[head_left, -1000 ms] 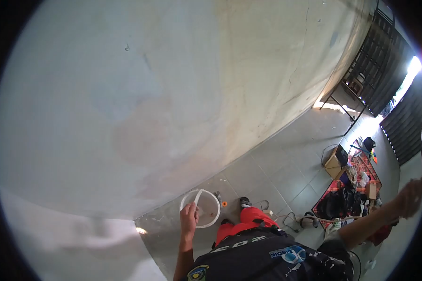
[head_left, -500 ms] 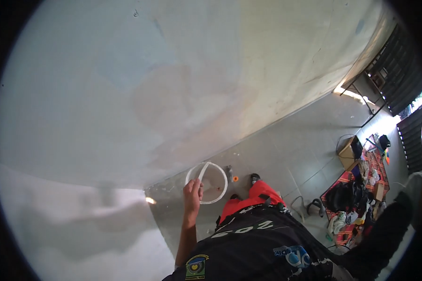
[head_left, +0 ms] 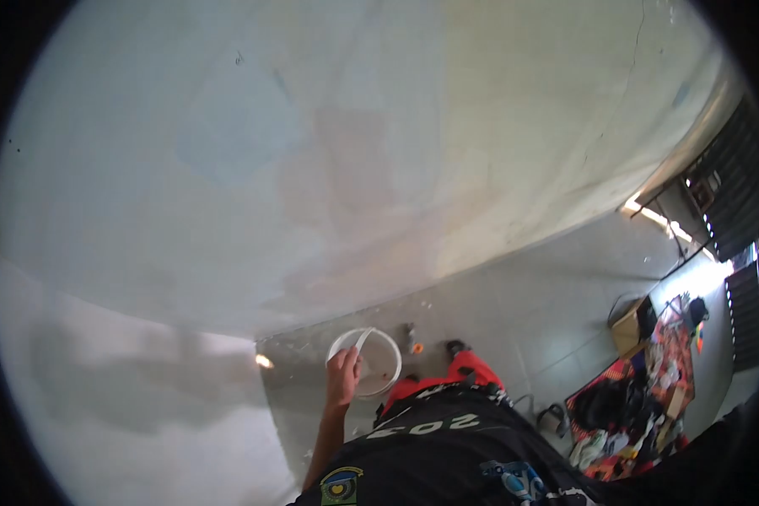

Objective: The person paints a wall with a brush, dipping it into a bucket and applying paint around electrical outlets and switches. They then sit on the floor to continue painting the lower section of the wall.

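Note:
My left hand (head_left: 342,375) is closed around the handle of a white plastic bucket (head_left: 397,364), which hangs low by my left side. A little brownish residue shows inside the bucket, though its bottom is hard to make out. In front of me stands a large pale wall (head_left: 354,169) with bluish, pinkish and yellowish patches. My right arm, in a black sleeve (head_left: 700,451), stretches out to the right edge, and the hand at its end lies outside the view.
Grey floor tiles (head_left: 514,295) run along the wall's foot. A small orange-tipped object (head_left: 417,347) lies near my feet. To the right, a red patterned mat (head_left: 675,337) bears bags and clutter, beside a cardboard box (head_left: 628,329). Sandals (head_left: 553,419) lie near the mat.
My view has tilted, so the bucket and my left hand sit lower in the frame. The right sleeve has dropped lower at the right edge. The left hand keeps its hold.

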Available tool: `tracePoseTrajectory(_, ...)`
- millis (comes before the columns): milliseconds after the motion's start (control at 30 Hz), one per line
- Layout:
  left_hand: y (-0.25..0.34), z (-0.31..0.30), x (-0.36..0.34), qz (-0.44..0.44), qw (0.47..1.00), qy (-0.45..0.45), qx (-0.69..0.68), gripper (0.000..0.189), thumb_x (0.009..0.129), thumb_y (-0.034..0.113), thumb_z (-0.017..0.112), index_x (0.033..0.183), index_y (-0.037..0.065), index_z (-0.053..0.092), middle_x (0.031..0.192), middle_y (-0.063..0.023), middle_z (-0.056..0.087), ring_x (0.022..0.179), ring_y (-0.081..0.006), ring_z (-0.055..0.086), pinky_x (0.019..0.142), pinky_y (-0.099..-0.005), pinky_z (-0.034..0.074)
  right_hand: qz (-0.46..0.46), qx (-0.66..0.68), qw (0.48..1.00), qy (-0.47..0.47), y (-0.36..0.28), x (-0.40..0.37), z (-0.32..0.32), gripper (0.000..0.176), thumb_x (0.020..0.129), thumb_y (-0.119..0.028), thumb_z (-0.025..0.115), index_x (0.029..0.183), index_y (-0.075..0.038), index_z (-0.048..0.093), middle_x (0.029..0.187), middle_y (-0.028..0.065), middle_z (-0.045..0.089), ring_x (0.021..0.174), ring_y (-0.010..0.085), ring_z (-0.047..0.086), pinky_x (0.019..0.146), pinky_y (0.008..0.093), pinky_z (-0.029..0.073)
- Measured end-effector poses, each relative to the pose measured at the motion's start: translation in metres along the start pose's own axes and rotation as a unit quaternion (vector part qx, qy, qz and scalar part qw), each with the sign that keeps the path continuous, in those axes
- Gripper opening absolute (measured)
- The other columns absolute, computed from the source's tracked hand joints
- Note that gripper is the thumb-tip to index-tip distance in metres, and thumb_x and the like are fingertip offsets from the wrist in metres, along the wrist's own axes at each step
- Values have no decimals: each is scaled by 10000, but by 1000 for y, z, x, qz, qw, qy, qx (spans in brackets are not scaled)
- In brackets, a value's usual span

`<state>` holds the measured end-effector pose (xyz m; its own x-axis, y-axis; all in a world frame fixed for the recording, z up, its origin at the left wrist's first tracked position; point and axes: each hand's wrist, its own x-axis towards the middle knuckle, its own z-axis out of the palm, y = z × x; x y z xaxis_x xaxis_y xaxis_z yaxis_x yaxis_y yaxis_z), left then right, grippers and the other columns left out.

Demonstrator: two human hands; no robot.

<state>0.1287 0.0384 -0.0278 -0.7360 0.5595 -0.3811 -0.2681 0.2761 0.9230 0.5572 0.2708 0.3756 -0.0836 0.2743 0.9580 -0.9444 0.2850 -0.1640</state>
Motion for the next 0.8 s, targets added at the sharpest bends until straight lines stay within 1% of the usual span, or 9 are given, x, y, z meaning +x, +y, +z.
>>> tracePoseTrajectory(300,25,68,25,33,999,6,17,355,973,330,513,758,49,547,543,18,428,458,-61,388,425,-234,290,-231,-191,954,1,-28,-11,-69,618,919,-452,524,1369,-36,445,1071,162,621,836,230,627,765,391,536)
tracePoseTrajectory(500,33,121,40,51,998,-23,-4,340,973,315,514,769,46,556,573,17,438,494,-60,404,453,-234,312,-428,-544,708,140,-30,-19,-156,670,922,-522,522,1392,-52,439,1115,168,615,910,249,635,837,416,539)
tracePoseTrajectory(533,39,132,47,56,998,-20,-22,334,970,308,521,767,45,557,574,23,435,495,-56,404,452,-231,306,-353,-673,635,138,-10,-21,-193,679,923,-534,522,1396,-55,438,1123,169,614,922,252,636,849,420,539)
tracePoseTrajectory(567,40,138,48,59,998,-22,-27,334,970,308,521,767,45,557,574,23,435,495,-56,404,452,-231,306,-170,-842,500,-108,33,-13,-222,195,898,-104,480,943,30,614,902,126,608,732,233,557,766,440,475)
tracePoseTrajectory(600,43,143,51,50,998,-27,-35,327,968,302,524,769,44,559,574,26,431,496,-54,405,450,-231,301,-92,-917,388,-15,87,-35,-235,192,878,-89,487,774,7,618,742,102,607,729,218,579,742,401,479)
tracePoseTrajectory(633,46,149,53,41,998,-30,-44,321,966,296,528,772,43,561,573,29,428,497,-53,406,448,-230,297,64,-677,732,33,145,-51,-227,186,890,-88,477,766,-19,597,674,73,565,697,189,556,721,374,462)
tracePoseTrajectory(667,49,155,52,39,998,-27,-35,334,963,298,526,760,37,567,576,19,446,497,-54,410,441,-234,289,256,-558,788,54,179,-71,-222,200,926,-108,481,766,-37,577,642,41,518,637,143,524,614,320,443)
tracePoseTrajectory(700,46,163,55,42,998,-18,-43,334,963,298,526,760,37,567,576,19,446,497,-54,410,441,-234,289,374,-460,798,106,207,-99,-213,155,951,-106,494,844,-40,585,642,29,522,568,104,494,521,268,423)
tracePoseTrajectory(800,46,184,62,47,999,-6,-17,353,961,304,524,745,30,571,585,9,471,496,-59,418,442,-241,303,567,-423,699,-106,267,-188,-222,136,913,-130,591,896,1,621,676,80,615,609,134,591,567,311,490)
